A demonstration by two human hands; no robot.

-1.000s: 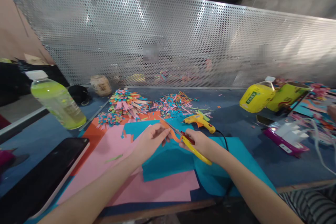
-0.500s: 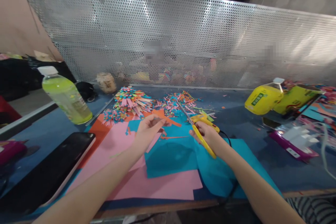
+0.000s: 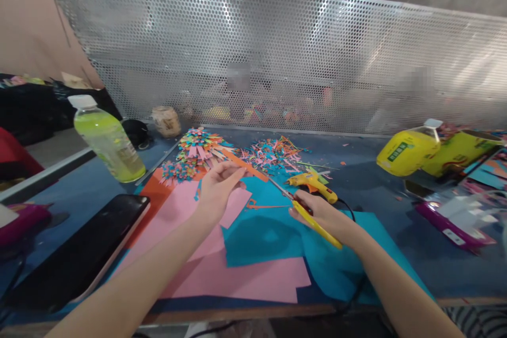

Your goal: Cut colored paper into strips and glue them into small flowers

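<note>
My left hand [image 3: 222, 185] pinches an orange paper strip [image 3: 252, 170], whose right end meets the tips of the scissors. In my right hand [image 3: 322, 214] are yellow-handled scissors [image 3: 317, 225], with the blades pointing up and left. Below the hands lie blue paper [image 3: 263, 237] and pink paper [image 3: 237, 277]. A yellow glue gun [image 3: 312, 184] rests just behind my right hand. Beyond my left hand stands a cluster of multicoloured folded paper pieces [image 3: 200, 148], and small cut scraps [image 3: 275, 154] are heaped to its right.
On the left are a green drink bottle [image 3: 109, 140] and a large black device [image 3: 79, 253]. A yellow bottle [image 3: 407, 150] and a purple packet [image 3: 451, 229] lie on the right. A perforated metal screen [image 3: 277, 58] stands along the back.
The orange strip has swung upward in my left hand, and the scissor tips have come down to its right end. The camera view has shifted slightly, moving the scene right.
</note>
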